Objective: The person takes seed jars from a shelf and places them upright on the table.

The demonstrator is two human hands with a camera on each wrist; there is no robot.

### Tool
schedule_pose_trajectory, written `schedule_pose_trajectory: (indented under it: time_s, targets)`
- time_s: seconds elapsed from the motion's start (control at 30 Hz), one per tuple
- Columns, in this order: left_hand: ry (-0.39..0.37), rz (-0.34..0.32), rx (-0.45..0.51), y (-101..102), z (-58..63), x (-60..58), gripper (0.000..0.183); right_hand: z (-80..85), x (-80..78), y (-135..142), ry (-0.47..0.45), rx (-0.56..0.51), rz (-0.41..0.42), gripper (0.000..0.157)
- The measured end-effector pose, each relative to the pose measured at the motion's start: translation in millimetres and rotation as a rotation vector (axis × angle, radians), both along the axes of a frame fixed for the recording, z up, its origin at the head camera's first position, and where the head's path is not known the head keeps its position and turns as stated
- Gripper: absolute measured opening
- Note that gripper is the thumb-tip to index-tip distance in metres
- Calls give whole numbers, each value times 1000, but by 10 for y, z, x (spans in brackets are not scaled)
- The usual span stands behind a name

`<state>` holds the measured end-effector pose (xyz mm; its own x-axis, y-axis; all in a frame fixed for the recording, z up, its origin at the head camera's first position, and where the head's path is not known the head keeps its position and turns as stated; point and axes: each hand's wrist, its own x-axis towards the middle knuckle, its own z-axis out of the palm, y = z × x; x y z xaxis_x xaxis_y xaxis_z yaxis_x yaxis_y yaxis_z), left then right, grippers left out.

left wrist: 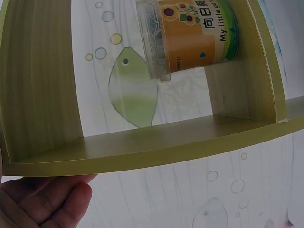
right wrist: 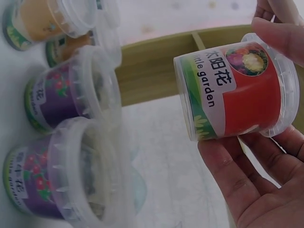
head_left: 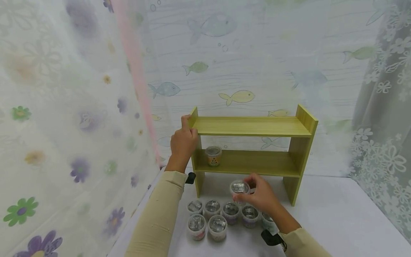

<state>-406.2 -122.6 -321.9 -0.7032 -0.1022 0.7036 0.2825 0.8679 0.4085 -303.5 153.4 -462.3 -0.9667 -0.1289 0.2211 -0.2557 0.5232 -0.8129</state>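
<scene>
My right hand point(head_left: 261, 194) pinches a clear-lidded plastic tub point(head_left: 239, 187) between thumb and fingers, in front of the shelf's lower opening. In the right wrist view this tub point(right wrist: 251, 90) has a red and green label with flowers and the words "little garden". My left hand point(head_left: 184, 142) grips the left side panel of a yellow-green wooden shelf point(head_left: 247, 126) near its top board. The left wrist view shows its fingers point(left wrist: 71, 202) curled at the panel's edge. On the middle board, at the left end, stands a tub with an orange sunflower label point(left wrist: 192, 38).
Several lidded tubs point(head_left: 217, 225) stand grouped on the white table point(head_left: 337, 217) before the shelf. Two with purple labels point(right wrist: 42, 175) show close in the right wrist view. Behind the shelf hangs a fish-patterned curtain point(head_left: 269, 71); a flowered one point(head_left: 80, 142) hangs at left.
</scene>
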Motion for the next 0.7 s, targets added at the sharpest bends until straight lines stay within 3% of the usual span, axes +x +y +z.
schedule_pose_trajectory:
  time_s: [0.7]
  targets:
    - [-26,11,0,5,-5,4,48,-170,259,-55,-16,-40,50,61]
